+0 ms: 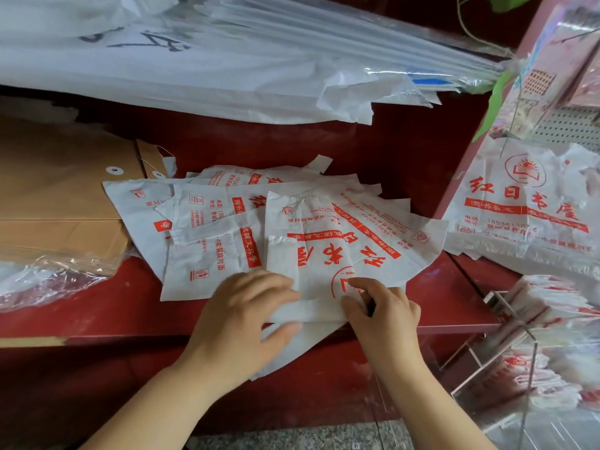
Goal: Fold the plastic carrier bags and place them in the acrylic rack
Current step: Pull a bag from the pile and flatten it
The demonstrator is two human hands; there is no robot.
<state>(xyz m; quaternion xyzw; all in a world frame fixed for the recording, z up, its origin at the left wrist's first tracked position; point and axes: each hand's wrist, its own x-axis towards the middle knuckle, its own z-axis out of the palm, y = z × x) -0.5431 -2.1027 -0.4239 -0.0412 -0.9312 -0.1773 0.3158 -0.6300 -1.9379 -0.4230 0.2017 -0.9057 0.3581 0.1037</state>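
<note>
Pinched at its near edge by my right hand (383,315), left hand (240,319) on it with a grip too blurred to tell, the top white red-printed plastic carrier bag (324,254) lay mostly flat on the pile (201,228) of unfolded others, clear acrylic rack (493,300) part-filled.

Matt crinkled plastic bags (324,222); glossy acrylic rack (506,339)

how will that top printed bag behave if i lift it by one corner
Probably floppy and light: the top carrier bag is thin, creased film, and a bag edge droops over the red counter front. It may slide on the bags beneath, which lie loosely fanned.
</note>
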